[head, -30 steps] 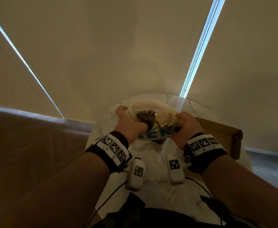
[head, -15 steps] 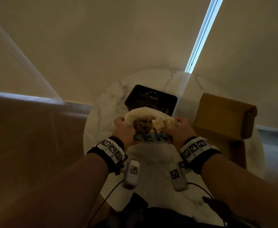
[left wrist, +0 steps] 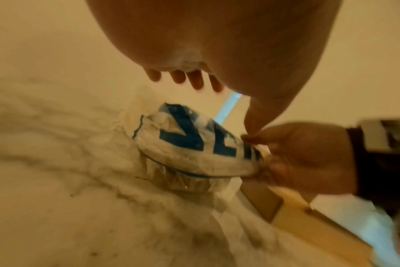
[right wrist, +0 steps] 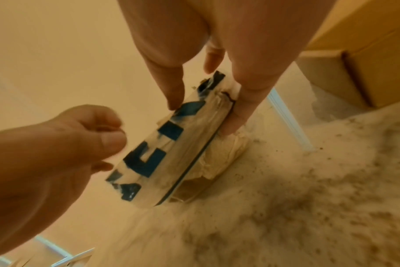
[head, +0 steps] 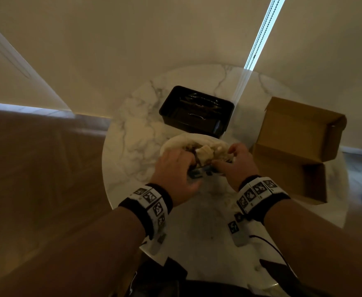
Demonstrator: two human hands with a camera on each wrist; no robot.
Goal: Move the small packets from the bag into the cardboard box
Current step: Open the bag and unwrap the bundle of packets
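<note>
Plastic bag (head: 194,146) sits on the bench (head: 132,133) left of the cardboard box (head: 293,133), our right hand (head: 239,161) pinching its rim, our left hand (head: 175,168) curled empty beside; we should probably spread the mouth before reaching for packets (head: 204,152).

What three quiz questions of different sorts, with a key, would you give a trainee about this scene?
1. True or false: the cardboard box stands to the left of the bag.
2. What does the right hand grip? A) the bag B) a cup C) a spoon
3. Fill the gap: the black container on the table, beyond the bag, is a ____.

Key:
1. False: the box is to the right of the bag.
2. A
3. tray
</note>
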